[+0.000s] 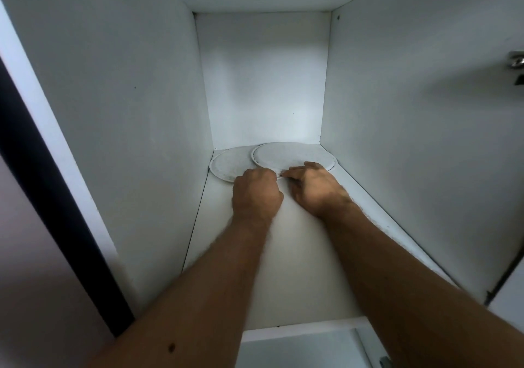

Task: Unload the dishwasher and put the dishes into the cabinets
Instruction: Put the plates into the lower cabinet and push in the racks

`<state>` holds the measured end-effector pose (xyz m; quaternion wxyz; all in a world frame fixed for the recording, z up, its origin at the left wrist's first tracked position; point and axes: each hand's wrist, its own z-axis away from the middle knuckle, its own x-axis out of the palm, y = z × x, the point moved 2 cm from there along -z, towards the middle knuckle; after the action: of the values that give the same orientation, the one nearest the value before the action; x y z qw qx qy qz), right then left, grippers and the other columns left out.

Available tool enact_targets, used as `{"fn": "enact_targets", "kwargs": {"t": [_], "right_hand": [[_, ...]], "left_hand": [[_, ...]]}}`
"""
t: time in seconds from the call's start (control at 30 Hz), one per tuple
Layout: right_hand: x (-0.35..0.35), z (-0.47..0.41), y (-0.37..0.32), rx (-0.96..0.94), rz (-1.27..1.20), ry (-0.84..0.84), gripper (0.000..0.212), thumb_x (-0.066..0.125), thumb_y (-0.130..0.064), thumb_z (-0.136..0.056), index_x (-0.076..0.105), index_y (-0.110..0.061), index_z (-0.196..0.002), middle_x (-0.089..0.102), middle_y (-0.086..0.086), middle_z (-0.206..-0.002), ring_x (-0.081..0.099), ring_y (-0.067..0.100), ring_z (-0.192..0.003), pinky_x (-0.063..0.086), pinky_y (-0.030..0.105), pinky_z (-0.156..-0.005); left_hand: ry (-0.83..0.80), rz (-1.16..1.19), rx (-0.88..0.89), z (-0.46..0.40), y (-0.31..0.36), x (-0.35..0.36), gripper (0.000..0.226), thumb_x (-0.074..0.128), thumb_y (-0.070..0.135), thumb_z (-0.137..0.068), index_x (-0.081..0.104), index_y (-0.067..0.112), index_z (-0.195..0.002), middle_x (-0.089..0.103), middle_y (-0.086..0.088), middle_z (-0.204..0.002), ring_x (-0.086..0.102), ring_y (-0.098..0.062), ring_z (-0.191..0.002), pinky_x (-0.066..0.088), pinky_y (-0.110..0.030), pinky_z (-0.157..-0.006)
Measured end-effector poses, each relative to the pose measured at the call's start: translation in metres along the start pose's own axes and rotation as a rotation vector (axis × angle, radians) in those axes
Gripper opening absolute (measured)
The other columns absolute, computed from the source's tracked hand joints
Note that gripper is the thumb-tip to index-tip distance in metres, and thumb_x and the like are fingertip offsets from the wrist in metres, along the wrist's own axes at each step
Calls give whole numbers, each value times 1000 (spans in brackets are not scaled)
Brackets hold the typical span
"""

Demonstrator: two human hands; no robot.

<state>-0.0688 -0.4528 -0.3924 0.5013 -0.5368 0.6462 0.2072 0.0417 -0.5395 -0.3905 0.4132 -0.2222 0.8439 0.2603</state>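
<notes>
White plates (pixel 292 156) deep in cabinet (pixel 397 129), both hands (pixel 283 190) outstretched, fingers curled on near rims.

Two white plates (pixel 292 155) overlapping, flat at cabinet shelf (pixel 297 254) rear.

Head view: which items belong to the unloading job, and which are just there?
Job:
- right plate, overlapping the left one
- left plate
- cabinet shelf
- left hand, at the plates' near rims
- right hand, also at the rims

Just there:
- door hinge
</notes>
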Motion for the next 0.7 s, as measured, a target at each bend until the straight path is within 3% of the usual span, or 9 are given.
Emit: {"fn": "enact_targets", "kwargs": {"t": [0.13,0.23,0.33,0.47,0.53,0.6,0.7], "right_hand": [[-10,5,-15,38,246,84,29,45,-24,-96,66,-23,-116,55,3,-117,44,25,-115,38,34,-94],[-16,12,-26,153,249,22,31,39,-17,-99,63,-13,-118,59,9,-120,50,27,-117,42,34,-93],[-19,25,-35,270,252,-33,31,35,-6,-100,59,-6,-120,58,13,-126,51,27,-121,44,33,-93],[-26,44,-47,275,265,-125,29,34,-3,-100,57,-6,-117,56,11,-122,51,26,-117,45,34,-90],[-33,50,-45,202,255,-48,27,32,-4,-99,58,-7,-92,57,10,-95,57,24,-89,47,31,-71],[-42,54,-43,17,332,349,37,27,-3,-95,50,-11,-67,49,8,-63,50,23,-51,37,26,-45],[-44,61,-35,3,301,350,27,38,0,-76,53,-12,-57,47,9,-52,44,23,-41,29,27,-39]], "left_hand": [[41,-86,19,-1,2,0,24,52,28,-89,70,17,-99,68,-6,-95,62,-27,-92,47,-35,-76],[103,-59,54,4,8,-9,33,47,40,-95,68,14,-87,67,-8,-87,63,-29,-84,45,-35,-68],[63,-106,43,13,13,-17,41,39,42,-99,68,15,-90,70,-8,-89,66,-31,-84,47,-34,-70],[-50,-124,22,29,11,-26,36,41,41,-100,65,15,-103,68,-9,-103,64,-31,-98,47,-35,-79],[-81,-136,51,39,9,-31,35,41,42,-101,63,15,-106,66,-9,-107,62,-31,-101,46,-36,-80],[-112,-149,123,46,5,-38,35,43,42,-100,63,14,-105,65,-10,-105,62,-33,-100,46,-37,-80],[-130,-123,207,46,4,-58,34,46,38,-96,65,13,-83,64,-12,-75,64,-36,-70,51,-39,-59]]}}
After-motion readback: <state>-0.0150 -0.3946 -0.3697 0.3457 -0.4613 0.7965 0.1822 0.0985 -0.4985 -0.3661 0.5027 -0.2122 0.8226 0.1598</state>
